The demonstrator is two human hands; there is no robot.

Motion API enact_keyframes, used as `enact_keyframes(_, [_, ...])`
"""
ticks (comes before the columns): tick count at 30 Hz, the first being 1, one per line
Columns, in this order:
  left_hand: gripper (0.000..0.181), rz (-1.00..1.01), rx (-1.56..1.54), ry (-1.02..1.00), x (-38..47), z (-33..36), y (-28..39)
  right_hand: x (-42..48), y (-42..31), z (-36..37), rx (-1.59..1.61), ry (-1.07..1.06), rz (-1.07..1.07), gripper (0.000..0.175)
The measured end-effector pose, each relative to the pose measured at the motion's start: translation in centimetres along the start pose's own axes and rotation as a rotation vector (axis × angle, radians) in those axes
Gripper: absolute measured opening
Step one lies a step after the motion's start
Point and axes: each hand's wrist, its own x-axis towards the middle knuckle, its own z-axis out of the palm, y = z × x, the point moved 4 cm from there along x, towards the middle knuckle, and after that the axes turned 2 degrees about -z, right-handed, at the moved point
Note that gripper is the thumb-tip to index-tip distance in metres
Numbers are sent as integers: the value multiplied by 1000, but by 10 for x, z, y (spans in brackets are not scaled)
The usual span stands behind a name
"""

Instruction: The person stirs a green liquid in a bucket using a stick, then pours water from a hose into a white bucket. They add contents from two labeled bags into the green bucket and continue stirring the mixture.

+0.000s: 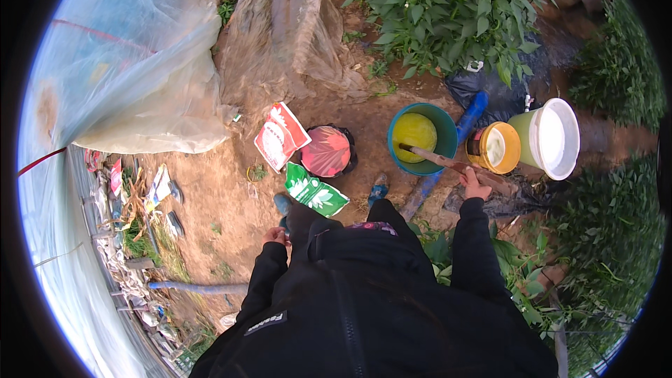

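My right hand (475, 184) grips a rough wooden stick (446, 160). The stick's far end dips into yellow-green liquid (418, 128) inside a teal plastic bucket (450, 134). By my left thigh hangs my left hand (276, 236), its fingers curled; whether anything is in them cannot be told. Ahead of my feet lie a red-and-white packet (281, 136) and a green packet (314, 190), both bearing writing. Between them and the bucket sits a round red leaf-patterned object (326, 151) with dark plastic around its edge.
Right of the teal bucket stand a yellow bucket (510, 148) and a large pale bucket (571, 139). A blue flat hose (422, 191) runs beneath the teal bucket. Leafy plants (436, 5) grow ahead and to the right. Plastic sheeting (136, 73) hangs at left.
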Motion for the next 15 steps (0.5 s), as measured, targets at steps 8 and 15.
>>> enact_keyframes(8, [14,-23,-38,69,-18,-16,-26,-34,29,-50,156,290,19,29])
enact_keyframes(15, [19,74,102,343,-22,-32,-60,-45,89,-83,496,529,365,39])
